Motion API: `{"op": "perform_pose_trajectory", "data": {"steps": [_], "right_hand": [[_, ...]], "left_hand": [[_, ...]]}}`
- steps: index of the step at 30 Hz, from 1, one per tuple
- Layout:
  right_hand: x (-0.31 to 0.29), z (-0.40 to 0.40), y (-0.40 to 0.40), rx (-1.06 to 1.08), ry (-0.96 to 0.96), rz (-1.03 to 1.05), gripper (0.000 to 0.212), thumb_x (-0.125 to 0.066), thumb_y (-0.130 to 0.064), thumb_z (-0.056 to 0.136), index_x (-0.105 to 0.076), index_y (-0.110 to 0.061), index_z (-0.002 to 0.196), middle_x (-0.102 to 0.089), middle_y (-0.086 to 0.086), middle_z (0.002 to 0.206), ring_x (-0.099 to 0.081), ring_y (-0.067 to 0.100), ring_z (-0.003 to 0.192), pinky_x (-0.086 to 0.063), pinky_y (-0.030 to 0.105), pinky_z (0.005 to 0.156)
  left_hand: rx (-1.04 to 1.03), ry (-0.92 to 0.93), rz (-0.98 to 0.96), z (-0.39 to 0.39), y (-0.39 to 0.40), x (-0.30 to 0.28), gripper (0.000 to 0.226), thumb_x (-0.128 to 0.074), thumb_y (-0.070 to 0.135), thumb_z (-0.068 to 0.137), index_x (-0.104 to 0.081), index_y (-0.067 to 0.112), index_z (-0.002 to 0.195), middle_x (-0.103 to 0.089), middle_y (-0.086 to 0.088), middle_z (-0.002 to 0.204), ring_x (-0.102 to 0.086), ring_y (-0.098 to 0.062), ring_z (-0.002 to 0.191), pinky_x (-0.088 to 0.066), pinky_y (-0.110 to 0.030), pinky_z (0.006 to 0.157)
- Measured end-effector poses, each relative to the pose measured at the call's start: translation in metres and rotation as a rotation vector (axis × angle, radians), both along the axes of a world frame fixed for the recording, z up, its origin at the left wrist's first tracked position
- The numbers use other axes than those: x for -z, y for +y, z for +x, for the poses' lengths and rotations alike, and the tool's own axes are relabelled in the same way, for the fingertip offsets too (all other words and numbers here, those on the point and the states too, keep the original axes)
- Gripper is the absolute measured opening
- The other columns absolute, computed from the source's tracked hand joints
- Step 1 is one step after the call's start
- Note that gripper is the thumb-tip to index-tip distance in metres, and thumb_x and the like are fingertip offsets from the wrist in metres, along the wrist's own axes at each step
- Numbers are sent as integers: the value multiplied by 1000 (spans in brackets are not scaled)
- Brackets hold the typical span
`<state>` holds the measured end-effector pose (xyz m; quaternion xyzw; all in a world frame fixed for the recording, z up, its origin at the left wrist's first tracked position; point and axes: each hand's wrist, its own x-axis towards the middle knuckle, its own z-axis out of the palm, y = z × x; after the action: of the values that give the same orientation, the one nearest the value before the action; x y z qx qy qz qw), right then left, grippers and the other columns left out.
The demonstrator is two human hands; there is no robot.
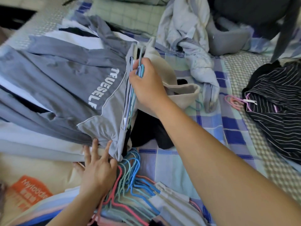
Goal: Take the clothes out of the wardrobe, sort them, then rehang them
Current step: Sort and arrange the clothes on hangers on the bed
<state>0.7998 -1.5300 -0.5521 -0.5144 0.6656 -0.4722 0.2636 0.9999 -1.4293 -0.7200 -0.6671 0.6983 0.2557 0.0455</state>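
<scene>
The right hand (147, 84) grasps a bundle of hangers (130, 95) in its fingers; the left hand (97, 168), fingers released, presses the grey shirt (65, 82) on the bed (187, 160).

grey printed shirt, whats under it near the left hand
Under the grey printed shirt lie stacked clothes, with white and pale-blue edges showing. The left hand rests on the stack's edge below the shirt. What lies deeper is covered.

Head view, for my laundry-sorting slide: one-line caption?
Right hand grips a bunch of hangers in a grey shirt stack; left hand presses the pile on the bed.
</scene>
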Motion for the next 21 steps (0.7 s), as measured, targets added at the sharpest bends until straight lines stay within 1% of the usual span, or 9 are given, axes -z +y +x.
{"op": "perform_pose_trajectory", "data": {"steps": [3, 6, 8, 9, 11, 15, 17, 19, 21], "right_hand": [[-14, 16, 14, -29, 9, -33, 10, -52, -12, 94, -48, -21, 97, -57, -9, 81, -55, 10, 70, -41, 30, 68], [-26, 31, 24, -60, 76, -10, 12, -55, -16, 92, -48, -22, 100, -63, -4, 91, -60, 21, 82, -49, 37, 79], [-38, 47, 34, -134, 145, -10, 22, -58, -21, 90, -51, -22, 111, -66, 2, 107, -62, 26, 96, -49, 40, 88], [-42, 55, 38, -193, 169, -21, 31, -59, -20, 91, -53, -19, 121, -66, 5, 117, -61, 27, 105, -47, 38, 92], [-50, 68, 45, -299, 165, -72, 41, -61, -10, 90, -54, -9, 131, -63, 12, 127, -59, 29, 115, -42, 31, 93], [-48, 88, 47, -368, 82, -26, 31, -58, -2, 76, -63, -10, 105, -66, 25, 108, -61, 32, 96, -46, 36, 79], [-43, 77, 47, -371, -20, -42, 29, -60, -10, 77, -63, -11, 105, -64, 15, 104, -60, 23, 97, -50, 38, 86], [-37, 44, 60, -381, -209, 11, 28, -64, 0, 85, -68, -8, 112, -65, 1, 103, -58, 9, 100, -47, 25, 92], [-12, -11, 76, -47, -240, 37, 26, -60, -5, 88, -75, -17, 106, -68, -13, 101, -62, 6, 98, -48, 22, 91]], "left_hand": [[-199, 389, -84, 12, 0, -49, 62, -43, 52, 75, -57, 38, 134, -38, 0, 156, -28, -21, 147, -24, -50, 118], [-417, 885, -246, 5, -20, -138, 39, -53, 45, 77, -67, 30, 110, -60, 1, 114, -57, -11, 105, -42, -27, 91], [-380, 1184, 14, -21, -42, -192, 42, -56, 52, 83, -67, 30, 117, -68, 0, 109, -63, -14, 98, -50, -32, 91], [-378, 1221, 97, -35, -51, -211, 50, -57, 56, 84, -64, 29, 126, -69, -1, 116, -65, -13, 103, -52, -36, 96], [-448, 1156, 40, -53, -72, -232, 60, -63, 57, 85, -58, 22, 133, -69, -4, 121, -67, -17, 110, -52, -42, 101], [-463, 810, -250, -46, -98, -247, 36, -55, 37, 95, -60, 20, 127, -67, -6, 106, -65, -26, 100, -54, -42, 89], [-431, 794, -248, -48, -105, -246, 28, -43, 27, 102, -68, 20, 114, -67, -8, 92, -65, -24, 79, -55, -38, 72], [-416, 838, -198, -55, -106, -246, 29, -39, 25, 105, -66, 13, 103, -63, -9, 79, -55, -19, 48, -47, -30, 49], [-331, 761, -239, -58, -110, -243, 25, -45, 23, 104, -63, 9, 95, -64, -10, 88, -55, -19, 44, -45, -30, 48]]}}
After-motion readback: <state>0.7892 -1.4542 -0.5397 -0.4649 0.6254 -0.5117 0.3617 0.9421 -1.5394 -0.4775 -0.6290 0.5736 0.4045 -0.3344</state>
